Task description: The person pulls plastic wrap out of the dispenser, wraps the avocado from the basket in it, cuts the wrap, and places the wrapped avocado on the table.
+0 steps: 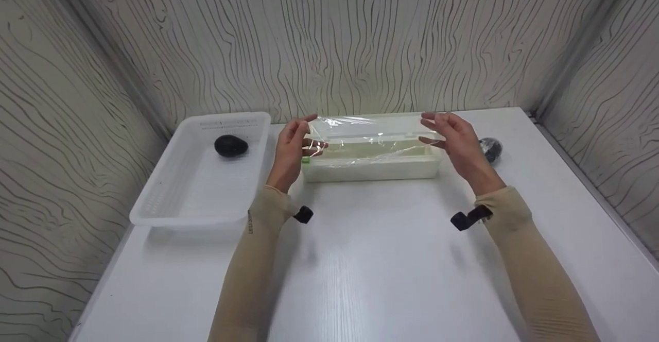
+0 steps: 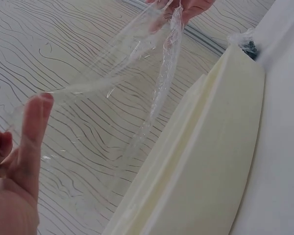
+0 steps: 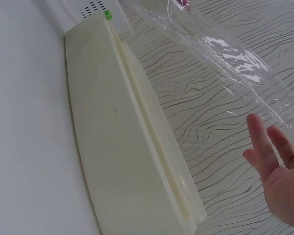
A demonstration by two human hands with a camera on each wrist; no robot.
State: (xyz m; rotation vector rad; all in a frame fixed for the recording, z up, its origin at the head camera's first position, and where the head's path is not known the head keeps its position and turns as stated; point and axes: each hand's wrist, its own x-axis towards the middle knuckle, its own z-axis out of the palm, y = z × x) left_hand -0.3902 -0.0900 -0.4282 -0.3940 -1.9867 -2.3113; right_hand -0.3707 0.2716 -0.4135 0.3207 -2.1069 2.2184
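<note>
A sheet of clear plastic wrap (image 1: 355,123) is stretched between both hands, above a long cream-coloured box (image 1: 370,171). My left hand (image 1: 292,149) pinches its left end between thumb and index finger, other fingers spread. At the opposite end my right hand (image 1: 460,138) pinches the film likewise, with its remaining fingers extended in the right wrist view. The film's lower edge sags in loose folds and overlaps the box in the head view. The box's lid (image 1: 381,126) stands raised at the back, and a small green piece (image 1: 306,160) shows at its left end.
On the left, a white plastic basket (image 1: 201,221) holds a dark, avocado-like oval fruit (image 1: 231,146). A dark rounded thing in clear film (image 1: 490,150) lies beyond the right wrist, partly hidden. Wood-patterned walls (image 1: 329,43) enclose the back and sides of the white table (image 1: 360,259).
</note>
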